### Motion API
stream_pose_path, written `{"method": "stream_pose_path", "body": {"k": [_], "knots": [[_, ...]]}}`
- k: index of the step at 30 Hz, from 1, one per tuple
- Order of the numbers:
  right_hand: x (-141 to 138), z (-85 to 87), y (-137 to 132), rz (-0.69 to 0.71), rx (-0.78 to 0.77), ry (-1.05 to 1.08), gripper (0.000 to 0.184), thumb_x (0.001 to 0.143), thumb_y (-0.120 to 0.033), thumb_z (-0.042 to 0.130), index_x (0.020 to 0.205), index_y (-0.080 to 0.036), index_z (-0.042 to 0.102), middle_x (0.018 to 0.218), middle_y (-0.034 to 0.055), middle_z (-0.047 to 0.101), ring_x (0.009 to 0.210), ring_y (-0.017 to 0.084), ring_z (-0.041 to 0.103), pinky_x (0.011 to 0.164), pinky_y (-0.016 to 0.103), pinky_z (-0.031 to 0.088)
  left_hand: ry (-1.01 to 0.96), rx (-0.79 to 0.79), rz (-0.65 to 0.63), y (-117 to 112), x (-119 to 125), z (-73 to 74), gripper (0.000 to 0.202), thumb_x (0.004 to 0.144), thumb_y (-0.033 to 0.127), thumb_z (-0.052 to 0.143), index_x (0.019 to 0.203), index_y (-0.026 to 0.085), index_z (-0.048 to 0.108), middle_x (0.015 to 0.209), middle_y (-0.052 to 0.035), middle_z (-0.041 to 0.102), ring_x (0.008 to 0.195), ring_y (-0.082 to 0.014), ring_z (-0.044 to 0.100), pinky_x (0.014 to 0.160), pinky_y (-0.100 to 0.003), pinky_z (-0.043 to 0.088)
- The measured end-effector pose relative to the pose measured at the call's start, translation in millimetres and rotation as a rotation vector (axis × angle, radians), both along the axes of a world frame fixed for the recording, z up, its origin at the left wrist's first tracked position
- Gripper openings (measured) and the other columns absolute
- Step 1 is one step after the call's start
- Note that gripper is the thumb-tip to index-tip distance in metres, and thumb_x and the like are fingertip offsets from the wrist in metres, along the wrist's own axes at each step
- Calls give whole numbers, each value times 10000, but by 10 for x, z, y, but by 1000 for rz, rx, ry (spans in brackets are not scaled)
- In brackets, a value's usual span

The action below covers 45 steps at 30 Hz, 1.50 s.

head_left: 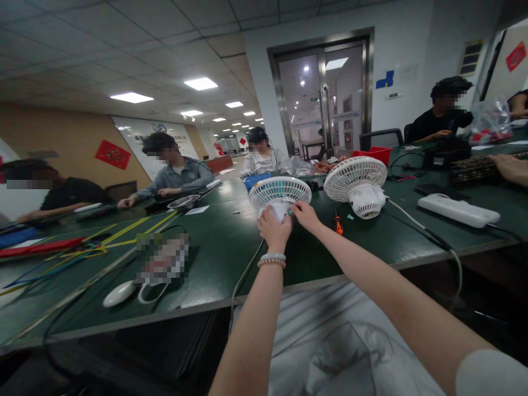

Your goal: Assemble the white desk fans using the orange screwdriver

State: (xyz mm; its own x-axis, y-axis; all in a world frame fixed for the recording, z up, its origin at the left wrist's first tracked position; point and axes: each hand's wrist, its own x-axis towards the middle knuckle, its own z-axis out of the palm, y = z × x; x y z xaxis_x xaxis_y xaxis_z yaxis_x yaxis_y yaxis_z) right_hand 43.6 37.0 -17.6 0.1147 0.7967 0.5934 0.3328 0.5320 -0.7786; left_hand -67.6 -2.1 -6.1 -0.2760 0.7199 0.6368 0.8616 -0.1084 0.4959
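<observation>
Two white desk fans sit on a dark green desk (pixel 214 258). The left hand (pixel 273 228) closes around the base of the nearer fan (pixel 280 195), while the right hand (pixel 304 213) pinches a small teal piece, too tiny to identify, against it. The second fan (pixel 357 184) stands just right of the first. Between them lies one orange-handled screwdriver (pixel 338 224); one white power strip (pixel 457 210) lies farther right. Four seated people line the far side. A blurred patch hides an item on the near left of the desk.
</observation>
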Motion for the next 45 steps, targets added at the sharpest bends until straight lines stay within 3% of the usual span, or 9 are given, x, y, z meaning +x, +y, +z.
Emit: {"method": "stream_pose_path", "body": {"k": [3,9,29,38,41,45], "knots": [[-22,-78,80,44,-66,34,196,781,-316,442,670,-182,530,642,-25,528,640,124,481,637,236,373,-23,13,-12,11,-13,8,536,744,372,485,1244,203,390,1262,-113,451,1172,-276,399,968,-440,335],[-20,-179,177,95,-128,99,204,782,-329,452,681,-180,548,618,-32,539,602,113,483,595,226,379,-74,7,-4,66,-30,-10,545,737,416,503,1235,221,399,1241,-101,467,1172,-290,394,950,-451,347],[-40,-98,55,128,-65,99,231,754,-382,496,671,-171,542,590,-32,544,568,107,482,567,225,383,-94,-13,2,74,-33,15,553,721,413,544,1219,215,410,1222,-103,480,1172,-270,406,973,-428,331],[-28,-91,37,92,-26,40,253,754,-413,519,654,-181,518,564,-38,525,562,107,474,553,217,359,-113,-18,1,81,-39,-6,553,723,428,528,1223,221,411,1222,-108,475,1167,-301,398,932,-470,359],[-29,-81,26,95,-40,32,268,761,-424,512,645,-182,507,562,-39,527,550,105,471,550,217,355,-82,-4,-13,34,-29,5,536,738,389,501,1234,212,400,1256,-110,452,1175,-294,392,917,-462,373],[-31,-69,23,86,-15,36,282,748,-432,528,626,-179,502,571,-38,516,551,104,466,549,217,350,118,78,-96,-51,3,30,473,703,290,525,1165,206,474,1309,-76,428,1240,-256,333,1004,-429,300]]}}
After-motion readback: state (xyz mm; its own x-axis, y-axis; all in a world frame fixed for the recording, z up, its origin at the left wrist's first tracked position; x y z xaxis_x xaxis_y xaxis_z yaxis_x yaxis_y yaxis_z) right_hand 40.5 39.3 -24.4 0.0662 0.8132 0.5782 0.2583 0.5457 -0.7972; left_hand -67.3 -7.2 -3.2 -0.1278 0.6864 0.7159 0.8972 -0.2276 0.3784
